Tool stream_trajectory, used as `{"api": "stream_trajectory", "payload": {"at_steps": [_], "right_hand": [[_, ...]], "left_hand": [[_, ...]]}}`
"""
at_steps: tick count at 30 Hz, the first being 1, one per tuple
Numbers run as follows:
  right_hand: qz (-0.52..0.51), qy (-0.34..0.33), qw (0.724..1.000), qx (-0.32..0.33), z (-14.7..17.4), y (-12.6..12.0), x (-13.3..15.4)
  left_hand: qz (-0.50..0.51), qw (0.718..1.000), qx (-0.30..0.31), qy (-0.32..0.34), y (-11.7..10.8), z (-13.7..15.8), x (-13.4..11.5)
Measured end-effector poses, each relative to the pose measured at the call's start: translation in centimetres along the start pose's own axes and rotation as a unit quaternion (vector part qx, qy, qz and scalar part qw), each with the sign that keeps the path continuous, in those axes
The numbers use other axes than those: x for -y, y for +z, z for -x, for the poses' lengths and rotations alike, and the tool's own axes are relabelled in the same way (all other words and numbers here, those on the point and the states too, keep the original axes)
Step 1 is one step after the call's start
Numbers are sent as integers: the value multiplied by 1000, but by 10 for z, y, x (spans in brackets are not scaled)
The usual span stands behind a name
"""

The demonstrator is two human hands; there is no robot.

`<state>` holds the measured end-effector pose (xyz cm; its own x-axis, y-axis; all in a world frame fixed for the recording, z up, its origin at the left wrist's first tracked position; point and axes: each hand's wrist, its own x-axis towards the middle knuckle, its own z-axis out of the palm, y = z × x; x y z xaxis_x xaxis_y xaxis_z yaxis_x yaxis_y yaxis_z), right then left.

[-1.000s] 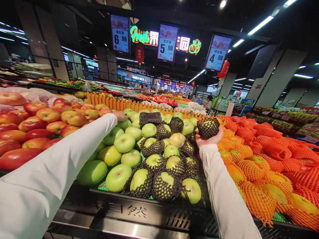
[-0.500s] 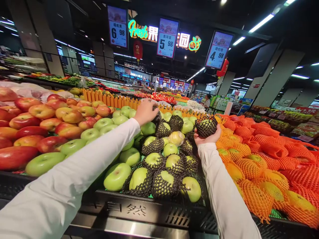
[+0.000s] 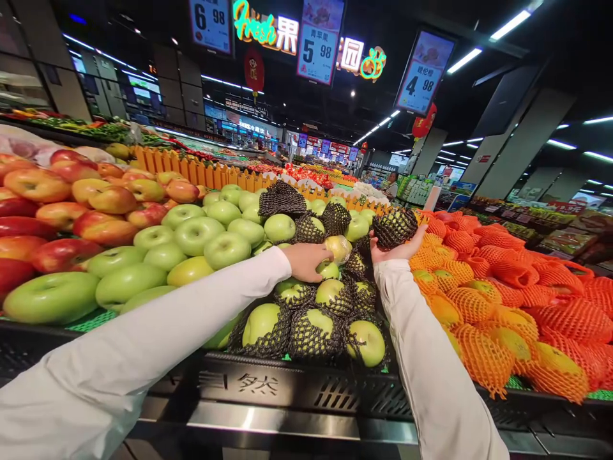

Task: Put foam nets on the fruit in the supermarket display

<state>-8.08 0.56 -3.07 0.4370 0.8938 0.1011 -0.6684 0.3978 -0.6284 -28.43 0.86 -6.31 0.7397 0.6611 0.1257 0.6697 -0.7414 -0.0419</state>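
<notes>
Head view: left hand [image 3: 306,260] closes palm-down around a netted green apple [image 3: 329,270] in the black crate [image 3: 287,383], just left of the yellow apple [image 3: 338,248]. Right hand [image 3: 395,250], palm up, cups a black-netted apple [image 3: 395,227] right of that yellow apple, beside the oranges [image 3: 483,326].

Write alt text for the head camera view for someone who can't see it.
At a supermarket fruit display, the right hand holds up a green apple in black net while the left hand rests on the green apples, between red apples and orange-netted fruit.
</notes>
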Motion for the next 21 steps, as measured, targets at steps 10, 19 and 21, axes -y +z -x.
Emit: {"api": "stream_trajectory", "payload": {"at_steps": [10,19,21], "right_hand": [[-25,35,999,-26,8,7,2],[70,-5,997,-16,5,4,-12],[91,-10,996,-7,3,4,-13]], "left_hand": [[-33,999,24,-29,7,-5,-20],[-85,996,9,-22,-7,0,-18],[-75,997,-2,-14,-11,2,-10]]}}
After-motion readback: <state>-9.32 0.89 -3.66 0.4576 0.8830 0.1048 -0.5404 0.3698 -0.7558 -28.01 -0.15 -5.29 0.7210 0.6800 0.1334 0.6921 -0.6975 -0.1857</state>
